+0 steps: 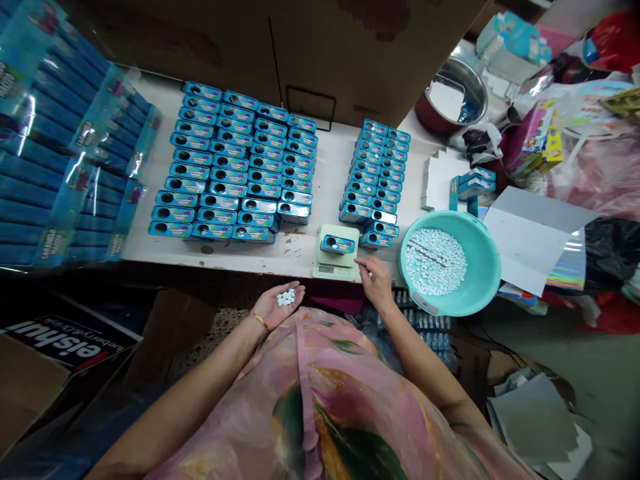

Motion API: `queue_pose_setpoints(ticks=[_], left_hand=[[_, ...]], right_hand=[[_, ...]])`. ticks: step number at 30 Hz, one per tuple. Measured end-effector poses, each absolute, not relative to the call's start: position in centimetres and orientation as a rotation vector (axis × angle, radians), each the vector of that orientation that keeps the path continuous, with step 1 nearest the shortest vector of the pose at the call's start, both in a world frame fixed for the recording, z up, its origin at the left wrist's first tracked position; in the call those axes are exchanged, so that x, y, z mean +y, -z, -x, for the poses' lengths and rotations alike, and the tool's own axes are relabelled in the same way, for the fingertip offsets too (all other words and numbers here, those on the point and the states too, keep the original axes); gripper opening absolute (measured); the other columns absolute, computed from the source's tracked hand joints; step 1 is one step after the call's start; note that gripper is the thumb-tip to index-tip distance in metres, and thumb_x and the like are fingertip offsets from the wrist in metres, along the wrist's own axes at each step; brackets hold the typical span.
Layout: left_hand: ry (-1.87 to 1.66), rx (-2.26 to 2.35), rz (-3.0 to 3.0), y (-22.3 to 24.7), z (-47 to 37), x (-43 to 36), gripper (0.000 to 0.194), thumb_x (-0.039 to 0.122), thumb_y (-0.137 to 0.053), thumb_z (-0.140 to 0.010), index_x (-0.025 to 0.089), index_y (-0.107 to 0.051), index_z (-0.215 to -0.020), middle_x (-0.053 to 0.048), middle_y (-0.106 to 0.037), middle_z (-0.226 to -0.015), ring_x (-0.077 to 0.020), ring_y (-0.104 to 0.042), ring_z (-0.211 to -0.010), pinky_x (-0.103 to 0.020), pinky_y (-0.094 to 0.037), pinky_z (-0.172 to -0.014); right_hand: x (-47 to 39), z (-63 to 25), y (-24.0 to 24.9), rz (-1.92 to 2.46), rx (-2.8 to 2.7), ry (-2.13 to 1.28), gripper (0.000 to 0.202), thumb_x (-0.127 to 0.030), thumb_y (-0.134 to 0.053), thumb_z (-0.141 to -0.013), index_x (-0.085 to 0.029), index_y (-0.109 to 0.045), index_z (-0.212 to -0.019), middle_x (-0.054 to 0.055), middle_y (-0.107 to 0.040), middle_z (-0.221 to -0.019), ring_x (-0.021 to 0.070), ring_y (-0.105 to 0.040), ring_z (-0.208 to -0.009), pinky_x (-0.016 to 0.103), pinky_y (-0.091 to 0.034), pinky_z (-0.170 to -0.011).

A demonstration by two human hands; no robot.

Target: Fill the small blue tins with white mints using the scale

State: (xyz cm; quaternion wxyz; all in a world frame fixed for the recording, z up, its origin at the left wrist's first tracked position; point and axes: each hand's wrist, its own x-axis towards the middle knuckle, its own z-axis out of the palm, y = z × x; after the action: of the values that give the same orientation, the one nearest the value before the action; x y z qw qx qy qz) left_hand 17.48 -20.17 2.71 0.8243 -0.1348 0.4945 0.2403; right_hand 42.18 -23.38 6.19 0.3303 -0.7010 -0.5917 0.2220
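My left hand point(280, 308) is palm up and cupped, with a small heap of white candies point(286, 297) resting in it. My right hand point(374, 277) is beside the right edge of a pale green digital scale point(323, 261), its fingers bent together; whether anything is pinched in them cannot be made out. On the scale's platform lies a blue candy tin point(345, 245) with a round dark hole in its top and a white candy at the hole. To the right of my right hand stands a turquoise basin point(493, 267) holding many loose white candies point(450, 253).
Rows of blue tins point(230, 177) stand on the white table point(330, 180) left of the scale, and a smaller block point(370, 173) behind it. Stacked display packs point(65, 147) rise at the left. A metal pot point(480, 93), white cartons point(440, 180) and plastic bags crowd the right.
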Motion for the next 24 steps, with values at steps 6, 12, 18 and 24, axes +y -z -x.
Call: queue_pose_setpoints(ticks=[6, 12, 18, 24], left_hand=[[-0.539, 0.962, 0.253, -3.6, -18.0, -19.7, 0.023, 0.005, -0.04, -0.076, 0.006, -0.059, -0.09, -0.017, -0.064, -0.088, -0.0211, -0.061, -0.086, -0.032, -0.052, -0.072], [-0.467, 0.897, 0.255, -5.7, -20.6, -19.3, 0.025, 0.012, -0.036, -0.082, 0.008, -0.058, -0.072, -0.008, -0.062, -0.063, -0.014, -0.061, -0.061, -0.029, -0.051, -0.067], [-0.485, 0.95, 0.284, -7.0, -22.4, -18.4, 0.026, 0.013, -0.034, -0.083, 0.01, -0.054, -0.066, -0.004, -0.059, -0.058, -0.0104, -0.058, -0.055, -0.024, -0.05, -0.062], [-0.556, 0.947, 0.273, -8.4, -24.5, -16.6, 0.023, 0.008, -0.036, -0.08, 0.01, -0.055, -0.067, -0.004, -0.058, -0.058, -0.0108, -0.058, -0.055, -0.022, -0.05, -0.055]], right_hand=[[-21.6, -40.5, -7.9, 1.755, -1.662, -0.593, 0.023, -0.02, -0.04, -0.083, -0.02, -0.061, -0.091, 0.006, -0.06, -0.088, 0.0157, -0.053, -0.086, 0.031, -0.042, -0.079], [-22.7, -34.4, -8.3, 1.588, -2.327, -0.702, 0.032, -0.02, -0.041, -0.083, -0.014, -0.049, -0.114, 0.011, -0.054, -0.101, 0.0192, -0.048, -0.091, 0.034, -0.043, -0.08], [-22.3, -34.4, -8.8, 1.657, -2.495, -0.603, 0.035, -0.014, -0.04, -0.082, -0.013, -0.045, -0.117, 0.01, -0.053, -0.099, 0.0197, -0.045, -0.089, 0.03, -0.045, -0.073], [-20.3, -36.0, -9.8, 1.745, -2.366, -0.619, 0.029, -0.016, -0.042, -0.082, -0.018, -0.049, -0.11, 0.009, -0.053, -0.097, 0.0196, -0.046, -0.087, 0.031, -0.044, -0.072]])
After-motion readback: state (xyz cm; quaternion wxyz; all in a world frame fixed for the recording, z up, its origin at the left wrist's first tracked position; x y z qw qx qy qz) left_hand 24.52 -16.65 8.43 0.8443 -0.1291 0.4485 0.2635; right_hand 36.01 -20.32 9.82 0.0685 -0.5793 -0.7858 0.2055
